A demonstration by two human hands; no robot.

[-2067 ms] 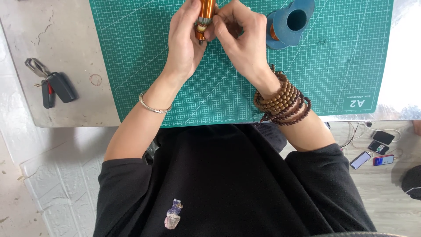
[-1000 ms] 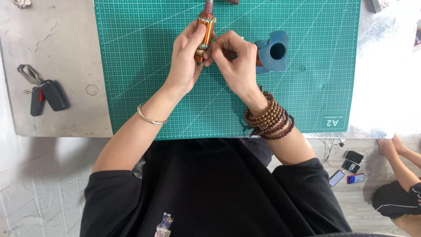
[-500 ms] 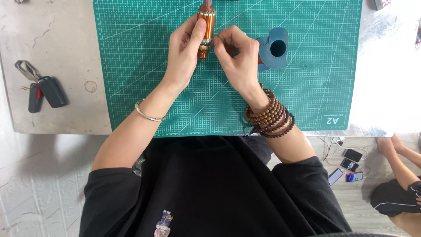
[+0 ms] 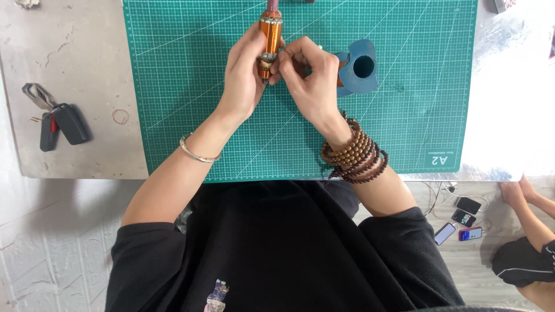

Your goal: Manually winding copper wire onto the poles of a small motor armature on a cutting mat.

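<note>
My left hand grips a slim orange cylinder with a metal band near its lower end, holding it lengthwise over the green cutting mat. My right hand pinches at the cylinder's lower end, fingertips against the band. A blue roll of tape with a round hole stands on the mat just right of my right hand, partly hidden by it. A silver bangle is on my left wrist and several strands of brown beads wrap my right wrist.
Car keys with a black fob lie on the grey table at the left. Another person's legs and several phones are on the floor at lower right.
The view has shifted slightly. Both hands stay on the orange cylinder, and my right fingers have worked around its lower end. The blue roll has not moved.
</note>
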